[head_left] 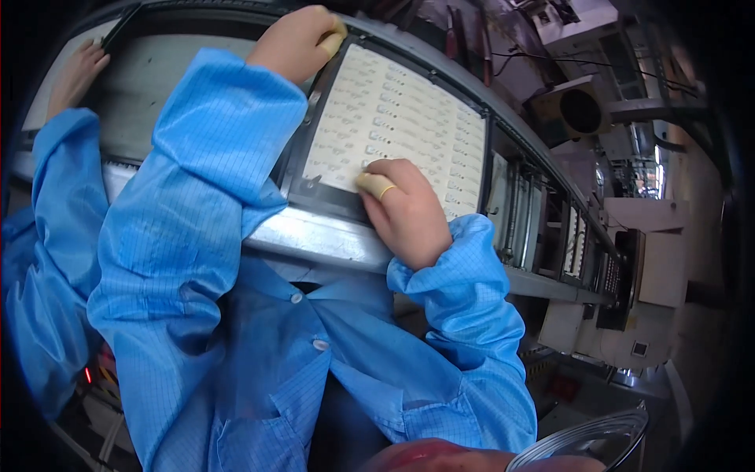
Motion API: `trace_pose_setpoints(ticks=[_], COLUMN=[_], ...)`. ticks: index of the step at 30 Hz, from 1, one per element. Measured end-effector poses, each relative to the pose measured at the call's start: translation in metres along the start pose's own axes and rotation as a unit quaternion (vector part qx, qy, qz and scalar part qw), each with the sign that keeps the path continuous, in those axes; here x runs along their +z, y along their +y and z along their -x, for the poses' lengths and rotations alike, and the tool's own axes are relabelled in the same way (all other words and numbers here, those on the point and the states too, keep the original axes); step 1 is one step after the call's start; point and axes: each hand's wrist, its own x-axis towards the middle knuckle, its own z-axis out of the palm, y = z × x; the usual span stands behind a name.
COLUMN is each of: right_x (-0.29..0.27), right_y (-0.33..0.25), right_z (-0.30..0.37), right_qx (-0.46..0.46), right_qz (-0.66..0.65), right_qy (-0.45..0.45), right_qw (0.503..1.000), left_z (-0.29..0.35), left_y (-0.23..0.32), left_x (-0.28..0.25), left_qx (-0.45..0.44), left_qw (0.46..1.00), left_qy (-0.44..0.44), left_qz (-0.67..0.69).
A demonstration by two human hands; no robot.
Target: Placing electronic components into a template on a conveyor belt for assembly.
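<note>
A white panel (346, 118) with rows of small printed units and silvery parts lies in a dark frame (330, 198). My left hand (292, 43) is at the frame's far left corner, its fingers bent together, with pale yellow finger cots on the tips. Whatever those fingertips hold, if anything, is hidden. Over the near part of the panel is my right hand (410, 212), also wearing a finger cot. Its thumb and fingers are drawn together at the panel's surface; anything between them is too small to name.
The frame sits on a conveyor line with a metal front rail (314, 236). At the left, a co-worker's hand (75, 75) reaches over the line beside a dark bar. Further right, the conveyor (543, 228) runs on toward white machinery (629, 315).
</note>
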Motion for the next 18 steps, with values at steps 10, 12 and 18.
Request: trace_pose_setpoints(ticks=[10,12,18], right_x=[-0.072,-0.074,-0.046], right_y=[0.144,0.186,0.267], right_z=[-0.081,-0.113,-0.148], right_qx=[0.242,0.305,0.383], right_qz=[0.138,0.22,0.294], right_qy=[0.007,-0.011,-0.064], right_qw=[0.96,0.927,0.874], left_z=[0.003,0.003,0.001], left_y=[0.004,-0.002,-0.01], left_x=[0.004,0.001,-0.003], left_qx=[0.002,0.014,0.036], left_qw=[1.0,1.0,0.999], left_qy=[-0.004,-0.004,-0.015], left_qz=[0.029,0.008,-0.037])
